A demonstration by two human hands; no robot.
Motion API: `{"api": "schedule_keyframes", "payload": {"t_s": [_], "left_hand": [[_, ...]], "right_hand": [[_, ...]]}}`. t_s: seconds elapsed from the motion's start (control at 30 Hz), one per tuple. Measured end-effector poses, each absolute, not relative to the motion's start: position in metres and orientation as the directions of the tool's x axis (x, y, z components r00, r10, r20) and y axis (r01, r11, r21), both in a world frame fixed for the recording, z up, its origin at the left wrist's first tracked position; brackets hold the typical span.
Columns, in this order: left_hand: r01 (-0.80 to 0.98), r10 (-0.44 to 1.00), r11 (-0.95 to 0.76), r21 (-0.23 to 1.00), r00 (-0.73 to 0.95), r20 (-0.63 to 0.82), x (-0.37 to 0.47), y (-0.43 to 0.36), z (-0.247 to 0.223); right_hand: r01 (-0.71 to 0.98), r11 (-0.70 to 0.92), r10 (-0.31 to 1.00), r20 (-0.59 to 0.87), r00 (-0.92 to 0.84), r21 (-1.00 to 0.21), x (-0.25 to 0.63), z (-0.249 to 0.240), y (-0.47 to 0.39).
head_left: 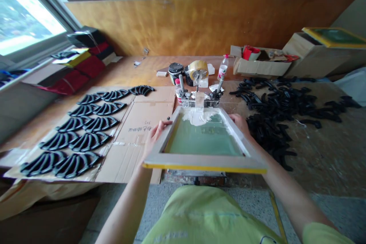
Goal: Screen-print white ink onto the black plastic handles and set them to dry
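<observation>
A screen printing frame with pale sides and a green mesh is tilted up in front of me. White paste lies across the far end of the mesh, where a metal clamp stand holds the frame. My left hand is closed at the frame's left side, its fingers bent along the edge. A tiny dark thing shows just beyond those fingertips; I cannot make out what it is. On the opposite side, my right hand grips the right edge, part of it hidden behind the frame.
Curved black plastic parts lie in fanned rows on cardboard at left. A loose heap of similar parts is at right. Behind the stand are a black tub, a tape roll and a bottle. An open carton stands back right.
</observation>
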State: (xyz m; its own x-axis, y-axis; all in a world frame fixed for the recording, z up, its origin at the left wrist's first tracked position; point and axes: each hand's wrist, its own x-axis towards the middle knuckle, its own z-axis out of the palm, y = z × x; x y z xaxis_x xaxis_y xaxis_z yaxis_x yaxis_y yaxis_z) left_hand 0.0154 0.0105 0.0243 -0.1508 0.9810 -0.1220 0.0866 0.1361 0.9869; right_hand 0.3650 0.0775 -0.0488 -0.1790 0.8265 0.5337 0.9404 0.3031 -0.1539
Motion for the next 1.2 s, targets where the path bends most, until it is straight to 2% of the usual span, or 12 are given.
{"api": "schedule_keyframes", "payload": {"t_s": [0.1,0.17,0.23,0.3,0.37,0.43,0.6,0.7,0.83,0.93,1.1,1.2], "left_hand": [[0.102,0.957,0.288,0.952,-0.067,-0.283,0.01,-0.011,-0.014],[0.082,0.945,0.327,0.942,-0.041,-0.324,0.011,-0.017,-0.042],[0.083,0.943,0.333,0.939,-0.057,-0.329,0.014,-0.018,-0.066],[0.1,0.942,0.331,0.938,-0.084,-0.324,0.017,-0.018,-0.081],[0.115,0.943,0.329,0.937,-0.092,-0.32,0.018,-0.017,-0.09],[0.12,0.945,0.324,0.938,-0.086,-0.316,0.018,-0.016,-0.094],[0.109,0.944,0.33,0.938,-0.061,-0.325,0.014,-0.016,-0.102],[0.116,0.943,0.331,0.936,-0.076,-0.324,0.014,-0.016,-0.104],[0.117,0.938,0.34,0.933,-0.108,-0.328,0.014,-0.017,-0.102],[0.115,0.935,0.345,0.931,-0.127,-0.331,0.015,-0.017,-0.101],[0.113,0.945,0.32,0.941,-0.111,-0.308,0.013,-0.016,-0.105],[0.125,0.949,0.312,0.942,-0.09,-0.303,0.012,-0.016,-0.106]], "right_hand": [[0.878,0.333,0.852,0.509,-0.123,-0.344,0.354,-0.028,0.106],[0.805,0.433,0.847,0.489,-0.209,-0.406,0.324,-0.021,0.123],[0.775,0.51,0.832,0.443,-0.334,-0.373,0.292,-0.021,0.135],[0.786,0.521,0.846,0.325,-0.423,-0.332,0.27,-0.025,0.142],[0.816,0.5,0.866,0.185,-0.465,-0.289,0.264,-0.03,0.144],[0.856,0.463,0.887,0.123,-0.446,-0.231,0.268,-0.032,0.14],[0.931,0.319,0.94,0.181,-0.288,-0.176,0.273,-0.039,0.121],[0.882,0.43,0.898,0.191,-0.397,-0.193,0.264,-0.047,0.097],[0.681,0.7,0.714,0.21,-0.668,-0.214,0.267,-0.049,0.063],[0.544,0.791,0.602,0.199,-0.773,-0.28,0.279,-0.041,0.058],[0.655,0.69,0.724,0.267,-0.637,-0.308,0.277,-0.042,0.072],[0.627,0.731,0.682,0.303,-0.665,-0.269,0.277,-0.053,0.06]]}}
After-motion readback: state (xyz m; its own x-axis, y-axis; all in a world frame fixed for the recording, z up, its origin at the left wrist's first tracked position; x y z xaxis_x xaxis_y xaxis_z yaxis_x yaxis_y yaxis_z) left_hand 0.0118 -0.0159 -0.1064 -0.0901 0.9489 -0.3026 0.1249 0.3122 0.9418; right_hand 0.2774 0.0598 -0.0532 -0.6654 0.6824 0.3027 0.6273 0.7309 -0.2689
